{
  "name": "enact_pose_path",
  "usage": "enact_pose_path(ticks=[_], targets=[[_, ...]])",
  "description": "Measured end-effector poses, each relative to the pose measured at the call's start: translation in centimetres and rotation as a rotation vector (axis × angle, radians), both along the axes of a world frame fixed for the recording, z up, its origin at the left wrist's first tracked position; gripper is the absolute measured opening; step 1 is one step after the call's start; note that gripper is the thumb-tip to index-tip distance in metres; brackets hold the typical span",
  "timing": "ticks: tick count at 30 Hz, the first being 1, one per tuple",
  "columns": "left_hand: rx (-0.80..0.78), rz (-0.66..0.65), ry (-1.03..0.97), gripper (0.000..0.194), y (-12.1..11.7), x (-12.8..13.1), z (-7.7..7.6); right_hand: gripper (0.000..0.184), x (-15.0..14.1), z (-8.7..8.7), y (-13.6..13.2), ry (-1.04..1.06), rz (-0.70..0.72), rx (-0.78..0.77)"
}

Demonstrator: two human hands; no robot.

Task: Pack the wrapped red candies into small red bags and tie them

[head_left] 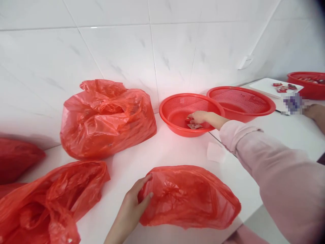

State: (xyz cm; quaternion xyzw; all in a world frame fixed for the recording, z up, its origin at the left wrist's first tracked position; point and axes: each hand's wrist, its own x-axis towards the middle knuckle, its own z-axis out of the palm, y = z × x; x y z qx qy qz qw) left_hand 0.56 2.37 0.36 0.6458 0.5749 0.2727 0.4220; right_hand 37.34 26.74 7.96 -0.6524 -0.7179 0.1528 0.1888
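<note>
Right hand (199, 117): reaches inside the near basket (188, 131), right of centre; its fingers curl together over the small packets, though whether they pinch one firmly cannot be told
Left hand (132, 203): at the left edge of the open red bag (190, 200), thumb and fingers spread apart against the plastic
Small packets: a pale printed packet (194, 126) lies under the fingers, with a red piece (188, 119) at the fingertips, both in the near basket
Packet direction: the pale one looks roughly flat, its long axis running left to right; which end leads is too small to tell
Open red bag: lower centre of the frame on the table (122, 179), mouth facing up, long axis left to right
Step in hand: apparently handling packets in the basket while the left hand steadies the bag
Move demand: lifting a packet would call for a closed pinch and clearance over the basket rim
Surroundings: a bulging red bag (109, 118) stands upper left, a second basket (228, 96) beside the near one; a co-worker's arm (316, 113) shows at the right edge
</note>
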Motion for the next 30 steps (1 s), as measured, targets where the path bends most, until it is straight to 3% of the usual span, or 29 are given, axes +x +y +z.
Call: enact_pose_path(ticks=[3, 7, 11, 17, 20, 23, 26, 28, 30], targets=[[-0.037, 0.003, -0.032, 0.044, -0.1, -0.2, 0.4, 0.016, 0.6, 0.8, 0.1, 0.11, 0.026, -0.134], [-0.165, -0.002, -0.157, 0.047, -0.3, -0.4, 1.0, 0.028, -0.3, 2.4, -2.4, 0.4, 0.127, -0.224], [-0.268, 0.027, -0.284, 0.053, -0.4, -0.4, 1.3, 0.035, -3.2, 4.0, -7.7, 0.816, 0.258, -0.302], [-0.245, 0.189, -0.422, 0.058, -0.4, 0.0, 1.6, 0.026, -8.4, 5.4, -18.1, 0.889, 0.434, -0.409], [-0.227, 0.232, -0.475, 0.062, -0.4, 0.1, 1.8, 0.021, -10.7, 3.9, -23.2, 0.877, 0.472, -0.556], [-0.233, 0.185, -0.485, 0.061, -0.5, 0.0, 2.0, 0.02, -11.9, 0.5, -25.5, 0.766, 0.405, -0.545], [-0.283, 0.121, -0.478, 0.062, -0.7, -0.1, 2.1, 0.015, -11.4, -3.6, -24.7, 0.527, 0.342, -0.284], [-0.329, 0.092, -0.466, 0.065, -0.9, -0.2, 2.1, 0.03, -10.4, -5.9, -23.4, 0.285, 0.404, -0.062], [-0.353, 0.084, -0.468, 0.066, -1.0, -0.4, 2.2, 0.046, -9.3, -7.3, -22.3, 0.051, 0.51, 0.05]])
